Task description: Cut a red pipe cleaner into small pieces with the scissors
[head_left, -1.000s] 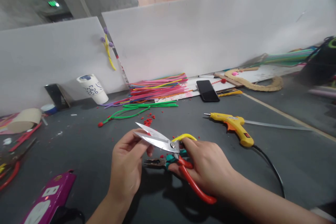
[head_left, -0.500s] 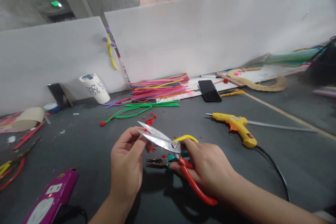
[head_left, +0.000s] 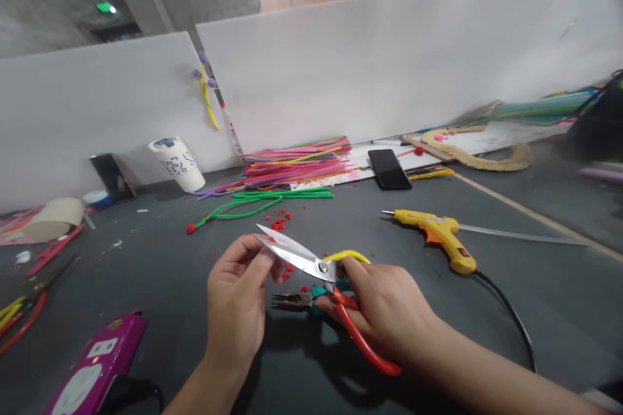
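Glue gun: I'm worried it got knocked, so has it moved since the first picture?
No; the glue gun keeps its place relative to the black phone.

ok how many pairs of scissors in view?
2: one pair in the right hand, the other pair at the picture's left edge, partly cut off. More could be hidden.

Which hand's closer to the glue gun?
Right. The right hand, gripping the scissors, is left of and nearer the camera than the glue gun; the left hand is farther left, by the blade tips.
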A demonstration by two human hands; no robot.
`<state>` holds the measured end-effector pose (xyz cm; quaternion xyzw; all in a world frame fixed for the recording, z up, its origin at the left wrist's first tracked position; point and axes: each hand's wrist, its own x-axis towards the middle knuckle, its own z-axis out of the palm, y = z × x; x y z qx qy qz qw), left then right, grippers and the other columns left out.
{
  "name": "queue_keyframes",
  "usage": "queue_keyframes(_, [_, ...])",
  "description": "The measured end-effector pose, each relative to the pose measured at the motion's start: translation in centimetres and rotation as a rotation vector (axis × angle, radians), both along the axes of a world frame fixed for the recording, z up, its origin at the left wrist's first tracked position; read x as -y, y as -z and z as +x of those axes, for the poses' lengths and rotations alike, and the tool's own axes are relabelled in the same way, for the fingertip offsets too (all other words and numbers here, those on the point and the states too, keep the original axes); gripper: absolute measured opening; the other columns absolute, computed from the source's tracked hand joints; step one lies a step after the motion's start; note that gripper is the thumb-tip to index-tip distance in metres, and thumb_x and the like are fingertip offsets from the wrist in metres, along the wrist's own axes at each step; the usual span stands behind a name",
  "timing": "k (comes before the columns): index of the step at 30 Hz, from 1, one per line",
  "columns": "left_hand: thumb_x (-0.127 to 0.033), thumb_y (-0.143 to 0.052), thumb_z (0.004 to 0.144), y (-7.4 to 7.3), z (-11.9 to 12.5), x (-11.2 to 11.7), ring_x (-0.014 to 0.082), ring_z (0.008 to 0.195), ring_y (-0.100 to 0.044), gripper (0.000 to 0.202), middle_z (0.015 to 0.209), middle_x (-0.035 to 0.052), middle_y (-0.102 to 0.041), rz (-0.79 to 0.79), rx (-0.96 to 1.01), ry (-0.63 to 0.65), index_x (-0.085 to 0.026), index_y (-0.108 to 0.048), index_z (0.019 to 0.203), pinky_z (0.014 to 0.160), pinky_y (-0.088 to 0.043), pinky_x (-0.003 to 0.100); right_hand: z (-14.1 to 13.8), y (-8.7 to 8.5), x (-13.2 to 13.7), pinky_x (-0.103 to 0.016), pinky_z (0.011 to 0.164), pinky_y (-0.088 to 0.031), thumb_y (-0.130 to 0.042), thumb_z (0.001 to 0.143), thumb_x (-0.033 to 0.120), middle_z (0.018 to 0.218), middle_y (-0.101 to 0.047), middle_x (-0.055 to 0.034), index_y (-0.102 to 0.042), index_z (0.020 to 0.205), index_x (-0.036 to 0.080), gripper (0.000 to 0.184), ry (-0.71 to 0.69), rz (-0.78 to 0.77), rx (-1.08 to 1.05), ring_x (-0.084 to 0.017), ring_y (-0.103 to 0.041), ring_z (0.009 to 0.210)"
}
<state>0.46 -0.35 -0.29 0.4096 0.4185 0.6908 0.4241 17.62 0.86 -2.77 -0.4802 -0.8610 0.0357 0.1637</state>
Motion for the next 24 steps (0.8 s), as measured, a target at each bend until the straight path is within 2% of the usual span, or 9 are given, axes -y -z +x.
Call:
queue_keyframes(18, [-0.016,-0.062,0.072,-0.05,-0.2,-0.18,0.0054,0.051,-0.05,0.004,0.06,-0.0023,-0.06,-0.032,0.035,0.023,-0.015,-0.065,0.069,0.047,-0.04,0.014,-0.06,0.11,0.0,-0.026,0.043,-0.016,-0.029,0.085,0.056,0.049,-0.058,-0.0035,-0.049,0.068,0.018,0.047,-0.002,0.089,0.0,-0.016,-0.052,0.041])
queue_keyframes(21, [-0.016,-0.063,0.071,-0.26,-0.21,-0.17,0.0053,0.05,-0.05,0.004,0.06,-0.0021,-0.06,-0.042,0.043,0.017,-0.015,-0.065,0.068,0.046,-0.04,0.014,-0.05,-0.1,0.0,-0.026,0.044,-0.016,-0.029,0.085,0.055,0.049,-0.058,-0.0038,-0.049,0.068,0.018,0.046,0.001,0.062,-0.006,-0.016,-0.052,0.04])
queue_keyframes(24, [-0.016,-0.064,0.07,-0.33,-0.23,-0.22,0.0052,0.049,-0.05,0.002,0.059,-0.0021,-0.06,-0.05,0.063,0.026,-0.016,-0.065,0.068,0.045,-0.04,0.013,-0.03,-0.31,-0.02,-0.026,0.043,-0.018,-0.036,0.083,0.053,0.05,-0.057,-0.0027,-0.049,0.067,0.018,0.04,0.015,-0.011,-0.055,-0.015,-0.049,0.041])
